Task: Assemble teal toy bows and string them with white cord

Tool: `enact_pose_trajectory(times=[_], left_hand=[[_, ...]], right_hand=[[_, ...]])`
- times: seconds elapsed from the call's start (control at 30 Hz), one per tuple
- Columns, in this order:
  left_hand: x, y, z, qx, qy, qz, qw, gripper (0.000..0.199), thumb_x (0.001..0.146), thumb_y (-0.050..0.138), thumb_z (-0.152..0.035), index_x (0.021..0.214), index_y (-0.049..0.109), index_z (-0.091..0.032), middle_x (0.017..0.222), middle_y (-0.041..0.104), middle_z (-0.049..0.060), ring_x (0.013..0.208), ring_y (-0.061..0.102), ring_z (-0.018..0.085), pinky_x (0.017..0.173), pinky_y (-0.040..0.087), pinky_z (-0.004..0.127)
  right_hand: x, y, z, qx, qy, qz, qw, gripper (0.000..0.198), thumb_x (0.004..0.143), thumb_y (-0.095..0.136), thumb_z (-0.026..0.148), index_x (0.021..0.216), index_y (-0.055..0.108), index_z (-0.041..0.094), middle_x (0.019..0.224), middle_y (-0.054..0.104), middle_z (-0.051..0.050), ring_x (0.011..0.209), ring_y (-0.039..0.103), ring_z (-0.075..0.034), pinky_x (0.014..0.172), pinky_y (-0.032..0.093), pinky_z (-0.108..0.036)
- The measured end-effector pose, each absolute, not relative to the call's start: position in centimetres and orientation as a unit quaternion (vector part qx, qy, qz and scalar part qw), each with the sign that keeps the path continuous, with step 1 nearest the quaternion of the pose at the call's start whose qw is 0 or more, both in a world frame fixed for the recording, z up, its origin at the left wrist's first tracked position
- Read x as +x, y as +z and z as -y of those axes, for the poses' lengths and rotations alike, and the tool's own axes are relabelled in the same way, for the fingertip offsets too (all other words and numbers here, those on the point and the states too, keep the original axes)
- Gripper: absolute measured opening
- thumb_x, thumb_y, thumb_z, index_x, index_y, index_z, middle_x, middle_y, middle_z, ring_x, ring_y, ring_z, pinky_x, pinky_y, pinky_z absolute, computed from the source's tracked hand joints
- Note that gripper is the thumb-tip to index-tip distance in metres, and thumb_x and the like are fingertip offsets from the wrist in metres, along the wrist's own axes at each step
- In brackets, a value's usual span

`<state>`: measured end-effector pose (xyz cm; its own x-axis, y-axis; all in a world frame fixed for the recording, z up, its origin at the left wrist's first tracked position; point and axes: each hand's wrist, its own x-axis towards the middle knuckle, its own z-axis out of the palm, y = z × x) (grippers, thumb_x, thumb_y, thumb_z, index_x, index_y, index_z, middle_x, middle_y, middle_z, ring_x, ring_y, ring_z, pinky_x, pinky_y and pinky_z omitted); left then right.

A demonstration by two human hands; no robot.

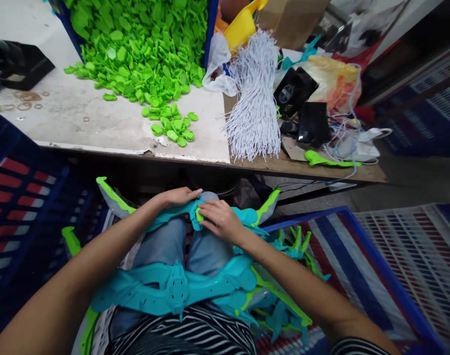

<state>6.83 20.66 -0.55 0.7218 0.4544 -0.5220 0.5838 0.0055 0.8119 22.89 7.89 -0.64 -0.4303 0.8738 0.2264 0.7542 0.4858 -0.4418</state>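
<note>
Across my knees lies a teal plastic toy bow (168, 214) with green-and-grey tips. My left hand (180, 196) grips it from above, just left of its middle. With bent fingers, my right hand (222, 220) presses a small green plastic piece (199, 215) against the bow's centre. The fingers partly cover that piece, so how it sits is hidden. Closer to my body, a second teal toy bow (210, 286) rests on my lap, a rounded slotted hub at its middle. More bow parts lie beneath it at the right.
On the table (114, 125) a blue bin (210, 34) spills many green pieces (151, 74). Right of it lie a bundle of white cords (254, 98), black boxes (314, 123) and a green part (330, 160). Crates stand left (25, 197) and right (345, 212), the right one containing bows.
</note>
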Motion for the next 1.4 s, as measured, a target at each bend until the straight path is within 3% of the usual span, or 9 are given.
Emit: enact_pose_trajectory(times=[0.23, 0.4, 0.47, 0.57, 0.63, 0.9, 1.2, 1.4], left_hand=[[6.7, -0.8, -20.5, 0.701, -0.069, -0.365, 0.609, 0.069, 0.069, 0.042, -0.08, 0.051, 0.052, -0.015, 0.047, 0.047, 0.001, 0.051, 0.04, 0.013, 0.048, 0.029, 0.025], [6.3, -0.8, -20.7, 0.739, -0.061, -0.285, 0.607, 0.065, 0.064, 0.056, -0.074, 0.074, 0.066, -0.011, 0.064, 0.057, 0.001, 0.063, 0.046, 0.014, 0.056, 0.033, 0.023], [6.2, -0.7, -20.8, 0.748, -0.077, -0.261, 0.606, 0.061, 0.061, 0.063, -0.068, 0.081, 0.067, -0.01, 0.07, 0.06, 0.002, 0.067, 0.048, 0.015, 0.058, 0.035, 0.023], [6.3, -0.6, -20.9, 0.76, -0.099, -0.265, 0.585, 0.053, 0.056, 0.07, -0.059, 0.079, 0.064, -0.011, 0.068, 0.058, 0.001, 0.065, 0.049, 0.015, 0.057, 0.034, 0.023], [6.5, -0.4, -20.8, 0.767, -0.099, -0.276, 0.571, 0.048, 0.056, 0.071, -0.055, 0.076, 0.063, -0.012, 0.066, 0.056, -0.001, 0.063, 0.048, 0.014, 0.055, 0.033, 0.023], [6.4, -0.1, -19.9, 0.774, -0.082, -0.305, 0.548, 0.049, 0.053, 0.073, -0.054, 0.078, 0.06, -0.014, 0.065, 0.052, -0.003, 0.059, 0.046, 0.013, 0.053, 0.033, 0.023], [6.4, -0.4, -20.1, 0.759, -0.092, -0.286, 0.578, 0.051, 0.055, 0.071, -0.054, 0.082, 0.063, -0.011, 0.07, 0.055, -0.001, 0.065, 0.047, 0.014, 0.059, 0.037, 0.024], [6.4, -0.4, -20.3, 0.782, -0.081, -0.288, 0.547, 0.055, 0.056, 0.073, -0.049, 0.094, 0.065, -0.01, 0.073, 0.059, -0.001, 0.066, 0.051, 0.016, 0.061, 0.038, 0.024]], right_hand=[[22.2, -2.8, -7.1, -0.542, 0.125, 0.797, 0.235, 0.027, 0.09, 0.052, 0.037, 0.108, 0.068, 0.024, 0.118, 0.065, -0.009, 0.118, 0.051, -0.027, 0.093, 0.042, -0.047], [21.8, -2.7, -6.6, -0.597, 0.126, 0.759, 0.226, 0.024, 0.084, 0.061, 0.041, 0.102, 0.069, 0.027, 0.131, 0.057, -0.008, 0.124, 0.045, -0.029, 0.099, 0.035, -0.05], [21.7, -2.8, -6.6, -0.62, 0.159, 0.73, 0.238, 0.031, 0.081, 0.064, 0.043, 0.107, 0.066, 0.027, 0.128, 0.058, -0.008, 0.12, 0.049, -0.027, 0.099, 0.036, -0.047], [21.5, -2.8, -7.1, -0.66, 0.21, 0.675, 0.253, 0.055, 0.074, 0.07, 0.046, 0.123, 0.055, 0.024, 0.121, 0.061, -0.008, 0.113, 0.054, -0.026, 0.096, 0.039, -0.043], [21.3, -2.7, -7.4, -0.67, 0.225, 0.664, 0.245, 0.065, 0.071, 0.073, 0.046, 0.127, 0.05, 0.023, 0.121, 0.061, -0.009, 0.114, 0.053, -0.027, 0.095, 0.038, -0.043], [20.0, -2.8, -6.4, -0.669, 0.156, 0.69, 0.229, 0.069, 0.075, 0.069, 0.045, 0.133, 0.045, 0.017, 0.123, 0.057, -0.014, 0.114, 0.048, -0.03, 0.096, 0.033, -0.043], [21.2, -2.8, -7.4, -0.65, 0.201, 0.711, 0.176, 0.079, 0.077, 0.065, 0.052, 0.142, 0.034, 0.018, 0.128, 0.055, -0.013, 0.116, 0.045, -0.03, 0.093, 0.034, -0.043], [20.4, -2.8, -7.4, -0.653, 0.154, 0.721, 0.176, 0.079, 0.076, 0.067, 0.052, 0.139, 0.039, 0.013, 0.121, 0.058, -0.015, 0.11, 0.047, -0.03, 0.09, 0.034, -0.043]])
